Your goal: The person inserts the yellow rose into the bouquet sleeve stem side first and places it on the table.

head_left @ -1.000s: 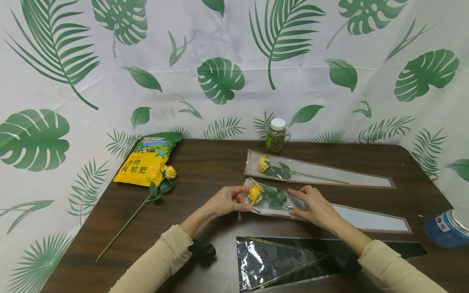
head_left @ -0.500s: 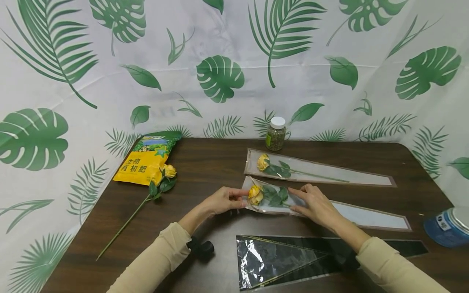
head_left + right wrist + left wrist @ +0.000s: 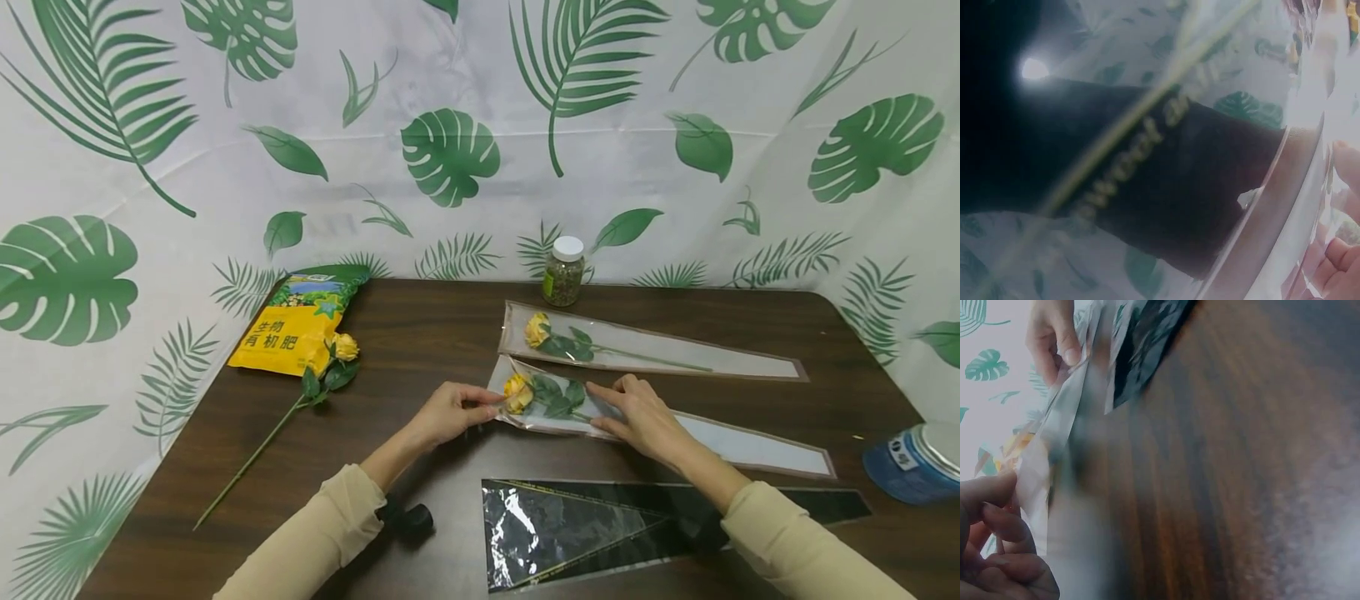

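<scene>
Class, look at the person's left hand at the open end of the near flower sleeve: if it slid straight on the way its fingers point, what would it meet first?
Most likely the yellow rose head inside the near clear sleeve. The left hand pinches the sleeve's mouth, fingers pointing right at the bloom, with the right hand farther along. Depth is hard to judge.

Desk (image 3: pixel 420 325) w/ backdrop behind. Back left: bag (image 3: pixel 298 321); loose rose (image 3: pixel 300 396) lies just in front, bloom touching bag's corner. Back centre: jar (image 3: pixel 564 271). In front of jar: sleeved rose (image 3: pixel 645 346). Nearer: 2nd sleeve (image 3: pixel 750 446) w/ rose (image 3: pixel 519 392) in it, left hand (image 3: pixel 446 412) at its left end, right hand (image 3: pixel 647 421) on it. Nearest: empty sleeve (image 3: pixel 570 533). Far right edge: tub (image 3: pixel 911 462).
</scene>
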Demonstrator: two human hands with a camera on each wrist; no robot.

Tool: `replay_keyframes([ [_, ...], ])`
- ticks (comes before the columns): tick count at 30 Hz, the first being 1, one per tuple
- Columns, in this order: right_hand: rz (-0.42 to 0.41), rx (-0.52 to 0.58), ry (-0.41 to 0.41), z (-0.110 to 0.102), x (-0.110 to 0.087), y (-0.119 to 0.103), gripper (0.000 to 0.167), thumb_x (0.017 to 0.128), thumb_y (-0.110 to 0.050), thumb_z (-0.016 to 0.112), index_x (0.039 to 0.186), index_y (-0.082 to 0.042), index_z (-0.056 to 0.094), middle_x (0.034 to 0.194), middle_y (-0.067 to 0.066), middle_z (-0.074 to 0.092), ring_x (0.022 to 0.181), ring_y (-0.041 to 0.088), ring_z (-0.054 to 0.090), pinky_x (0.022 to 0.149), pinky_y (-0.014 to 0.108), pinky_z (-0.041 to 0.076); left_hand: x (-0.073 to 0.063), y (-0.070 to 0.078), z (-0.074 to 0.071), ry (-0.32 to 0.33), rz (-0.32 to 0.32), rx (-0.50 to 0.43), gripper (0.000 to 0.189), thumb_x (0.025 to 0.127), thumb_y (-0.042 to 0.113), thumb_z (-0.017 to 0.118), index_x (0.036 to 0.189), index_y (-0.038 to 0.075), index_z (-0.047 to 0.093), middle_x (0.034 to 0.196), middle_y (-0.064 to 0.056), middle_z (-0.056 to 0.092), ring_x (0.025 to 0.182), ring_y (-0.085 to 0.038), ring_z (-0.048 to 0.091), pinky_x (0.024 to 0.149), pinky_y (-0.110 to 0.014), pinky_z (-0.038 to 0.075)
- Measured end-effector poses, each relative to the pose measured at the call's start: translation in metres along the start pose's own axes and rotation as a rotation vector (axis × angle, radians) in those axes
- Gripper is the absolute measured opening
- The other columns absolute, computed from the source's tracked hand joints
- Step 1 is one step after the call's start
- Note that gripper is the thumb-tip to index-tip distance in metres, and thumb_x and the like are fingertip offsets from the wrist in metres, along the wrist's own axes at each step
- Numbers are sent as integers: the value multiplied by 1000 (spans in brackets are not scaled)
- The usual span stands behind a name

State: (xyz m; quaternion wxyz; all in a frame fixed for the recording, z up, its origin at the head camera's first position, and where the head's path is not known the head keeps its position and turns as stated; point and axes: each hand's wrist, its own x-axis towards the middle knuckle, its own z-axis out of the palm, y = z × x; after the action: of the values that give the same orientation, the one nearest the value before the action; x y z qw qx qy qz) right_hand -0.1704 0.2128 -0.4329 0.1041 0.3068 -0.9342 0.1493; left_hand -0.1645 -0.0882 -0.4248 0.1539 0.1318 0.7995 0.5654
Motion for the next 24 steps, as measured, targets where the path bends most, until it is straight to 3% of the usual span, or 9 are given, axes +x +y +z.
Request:
replay_keyframes([
  [3,-3,-5,1,-1,0,0,49,75,-19,78,120,-3,64,83,8,51,72,16,38,62,30,32,-2,1,2,34,20,17,19,86,4,66,102,-5,69,96,-17,69,68,-2,51,59,-15,43],
  [7,1,-16,-5,-1,0,2,47,77,-20,77,119,-3,64,85,9,51,72,18,39,62,31,32,-4,-1,1,24,19,-13,18,86,4,66,101,-6,69,98,-18,69,69,-4,53,59,-16,44],
  [14,-6,-8,28,-1,-1,3,47,76,-17,78,118,-2,64,83,9,50,72,18,40,63,32,33,-8,-3,-7,-38,-14,8,15,86,3,65,99,-5,67,99,-17,68,70,-6,53,61,-18,45],
  [17,-24,4,24,0,-1,3,49,75,-18,78,119,-1,64,84,9,50,73,18,39,63,32,32,-6,0,-9,-73,5,26,28,84,3,67,110,-5,62,101,-18,66,73,-7,53,64,-20,45],
  [21,-29,14,7,0,-1,0,52,74,-20,78,120,-1,62,84,9,51,73,17,38,63,30,32,0,9,-5,-72,9,139,56,83,19,71,132,3,49,104,-15,63,79,-13,54,69,-25,45],
  [24,-5,21,-20,0,-1,-4,54,75,-22,78,122,-1,61,88,11,52,75,19,41,64,31,33,7,14,2,-2,-4,284,58,85,37,68,134,11,51,101,-9,65,82,-15,56,70,-28,46],
])
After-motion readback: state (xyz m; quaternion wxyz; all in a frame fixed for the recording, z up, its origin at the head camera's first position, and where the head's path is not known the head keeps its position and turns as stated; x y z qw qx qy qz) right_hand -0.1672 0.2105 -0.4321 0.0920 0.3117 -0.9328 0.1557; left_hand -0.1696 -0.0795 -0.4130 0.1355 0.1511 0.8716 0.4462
